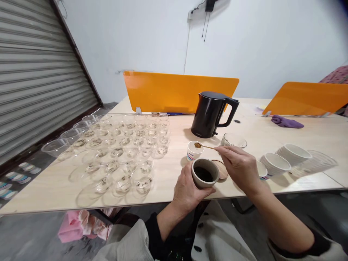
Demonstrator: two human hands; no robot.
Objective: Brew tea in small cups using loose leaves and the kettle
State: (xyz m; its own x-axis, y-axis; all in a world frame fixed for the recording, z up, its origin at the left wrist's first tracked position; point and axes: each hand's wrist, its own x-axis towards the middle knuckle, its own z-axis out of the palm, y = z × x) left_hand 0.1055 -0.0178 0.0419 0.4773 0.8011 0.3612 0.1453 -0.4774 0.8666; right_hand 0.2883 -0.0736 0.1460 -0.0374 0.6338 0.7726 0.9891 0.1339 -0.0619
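My left hand (186, 186) is wrapped round a grey canister (205, 173) with dark contents, tilted slightly toward me near the table's front edge. Between the fingers of my right hand (239, 165) is the thin handle of a small wooden spoon (198, 145). Its bowl carries something brownish and is over the mouth of a white paper cup (195, 150). A round wooden lid (221, 169) lies behind the canister, partly hidden by it and by my right hand. Beyond my right hand stands a clear glass bowl (233, 140).
Many clear plastic cups (122, 181) with dark bits in them crowd the table's left side. A black electric kettle (210, 114) stands behind the paper cup. Stacked paper cups (276, 165), stacked clear cups (317, 163) and a purple cloth (286, 121) lie right. Orange dividers (179, 92) stand behind.
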